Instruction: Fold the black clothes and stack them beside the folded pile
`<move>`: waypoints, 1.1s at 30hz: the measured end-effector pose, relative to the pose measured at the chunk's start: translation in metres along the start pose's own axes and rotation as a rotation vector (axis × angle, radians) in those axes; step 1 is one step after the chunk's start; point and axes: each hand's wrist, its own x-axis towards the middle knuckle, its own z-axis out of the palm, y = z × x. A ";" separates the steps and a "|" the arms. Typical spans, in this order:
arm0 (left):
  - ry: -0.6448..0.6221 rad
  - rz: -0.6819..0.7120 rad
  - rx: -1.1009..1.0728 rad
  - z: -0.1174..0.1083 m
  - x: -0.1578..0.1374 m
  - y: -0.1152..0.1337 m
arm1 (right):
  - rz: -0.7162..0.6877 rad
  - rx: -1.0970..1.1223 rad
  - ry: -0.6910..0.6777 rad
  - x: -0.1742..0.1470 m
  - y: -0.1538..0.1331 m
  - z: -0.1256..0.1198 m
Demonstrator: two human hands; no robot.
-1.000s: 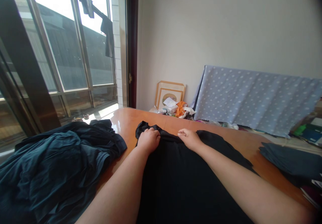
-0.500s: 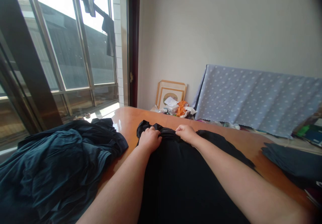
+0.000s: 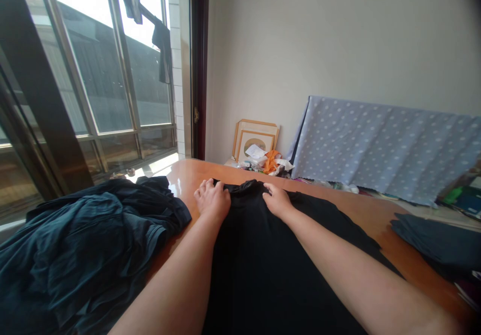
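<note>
A black shirt (image 3: 263, 265) lies spread on the table in front of me, its neckline at the far end and one side reaching out to the right. My left hand (image 3: 213, 199) is at the shirt's far left corner, fingers bent over the fabric. Just right of the neckline, my right hand (image 3: 277, 200) pinches the cloth between thumb and fingers. The fabric between my hands is slightly gathered at the collar (image 3: 248, 186).
Crumpled dark clothes (image 3: 86, 244) are heaped on the left of the brown table (image 3: 184, 174). Folded dark garments (image 3: 438, 239) lie at the right edge. Beyond stand picture frames (image 3: 255, 137) and a dotted grey-blue cloth (image 3: 376, 144); a window (image 3: 101, 74) is at left.
My left hand has moved left from the collar to the shirt's far left corner. My right hand has shifted slightly. The bunched collar cloth lies flatter, and its label no longer shows.
</note>
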 end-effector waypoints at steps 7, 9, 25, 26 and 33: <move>-0.254 -0.219 -0.038 0.000 0.016 -0.020 | -0.087 -0.133 -0.120 -0.026 -0.017 0.010; -0.253 -0.213 -0.045 -0.001 0.018 -0.020 | -0.099 -0.164 -0.133 -0.029 -0.019 0.010; -0.037 -0.003 0.100 -0.008 0.003 -0.002 | -0.119 -0.269 -0.172 -0.031 -0.024 0.009; -0.108 0.076 0.085 -0.008 0.002 0.002 | -0.120 -0.270 -0.172 -0.031 -0.024 0.009; -0.258 0.062 0.106 -0.001 0.000 -0.003 | -0.112 -0.260 -0.179 -0.030 -0.024 0.009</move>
